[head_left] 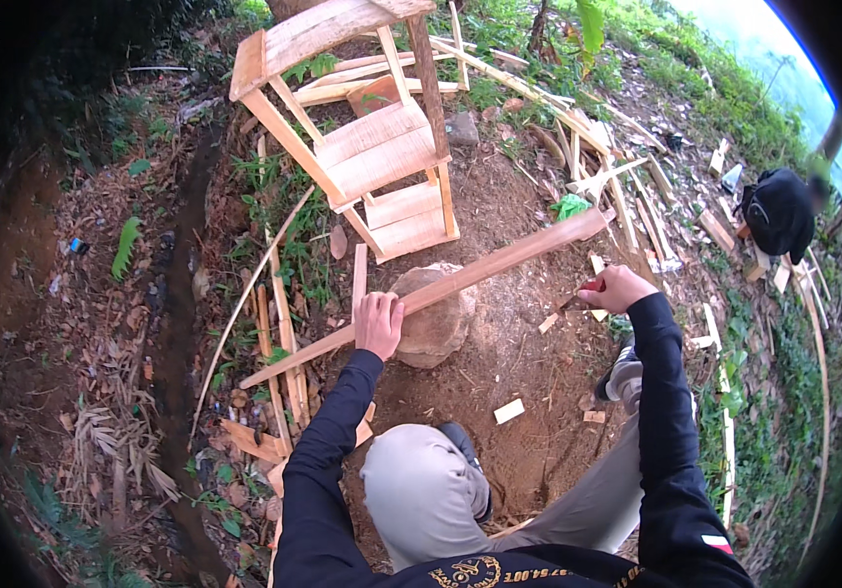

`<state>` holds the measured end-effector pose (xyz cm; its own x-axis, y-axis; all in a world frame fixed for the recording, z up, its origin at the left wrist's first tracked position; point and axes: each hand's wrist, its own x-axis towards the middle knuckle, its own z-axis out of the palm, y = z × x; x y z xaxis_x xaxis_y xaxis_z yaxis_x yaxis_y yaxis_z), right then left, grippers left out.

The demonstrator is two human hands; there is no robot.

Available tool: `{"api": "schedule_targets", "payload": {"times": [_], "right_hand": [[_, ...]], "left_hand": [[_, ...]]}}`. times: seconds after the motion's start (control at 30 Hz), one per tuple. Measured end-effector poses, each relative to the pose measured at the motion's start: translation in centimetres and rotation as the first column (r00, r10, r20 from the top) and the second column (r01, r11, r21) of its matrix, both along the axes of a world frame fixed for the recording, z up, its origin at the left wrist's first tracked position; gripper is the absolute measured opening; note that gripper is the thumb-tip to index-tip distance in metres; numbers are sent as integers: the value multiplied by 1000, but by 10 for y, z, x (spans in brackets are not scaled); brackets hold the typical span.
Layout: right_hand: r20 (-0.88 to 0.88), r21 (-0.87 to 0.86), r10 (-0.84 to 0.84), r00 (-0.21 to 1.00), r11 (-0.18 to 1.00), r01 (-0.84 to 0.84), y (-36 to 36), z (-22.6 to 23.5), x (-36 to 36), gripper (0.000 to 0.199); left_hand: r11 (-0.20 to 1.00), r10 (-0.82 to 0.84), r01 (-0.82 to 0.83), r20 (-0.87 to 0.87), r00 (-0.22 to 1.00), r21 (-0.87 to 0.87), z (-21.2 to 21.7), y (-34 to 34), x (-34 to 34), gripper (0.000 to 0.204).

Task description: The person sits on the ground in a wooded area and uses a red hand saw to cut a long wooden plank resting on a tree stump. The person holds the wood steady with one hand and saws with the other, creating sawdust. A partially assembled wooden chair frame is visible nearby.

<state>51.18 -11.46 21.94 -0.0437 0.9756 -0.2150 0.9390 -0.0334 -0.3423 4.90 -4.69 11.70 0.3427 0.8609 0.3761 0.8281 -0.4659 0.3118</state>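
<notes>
- My left hand (379, 324) presses flat and closed over a long wooden plank (460, 280), pinning it across a round stone (434, 323).
- The plank lies at a slant, its far end up to my right and its near end down on the ground to my left.
- My right hand (617, 288) is fisted around a red-handled tool (586, 291), just beside the plank's underside; I cannot tell what kind of blade it has.
- Chips (509, 411) lie on the bare soil near the stone, so I judge trimming is under way, not finished.
- A chair frame (362, 137) stands beyond the stone with seat slats fitted; its build looks partly complete.
</notes>
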Motion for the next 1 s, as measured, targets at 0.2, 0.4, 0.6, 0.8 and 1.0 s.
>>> {"api": "schedule_targets", "payload": {"times": [0.2,0.4,0.6,0.8,1.0], "right_hand": [[-2,-115,-10,1000,993,10,10,17,-28,49],[-180,-371,-163,970,925,86,-12,28,-45,48],[-145,111,-85,986,989,102,-79,-7,-70,45],[-417,43,-496,762,826,561,-171,28,-123,35],[-596,-334,-667,448,713,617,-216,76,-135,28]], "left_hand": [[989,-110,74,314,943,125,-26,13,14,27],[995,-91,65,404,910,78,0,41,69,35],[998,-31,26,106,994,49,-35,52,73,42],[996,-56,54,28,998,69,-49,52,80,40],[989,-100,85,118,988,120,-42,51,73,32]]}}
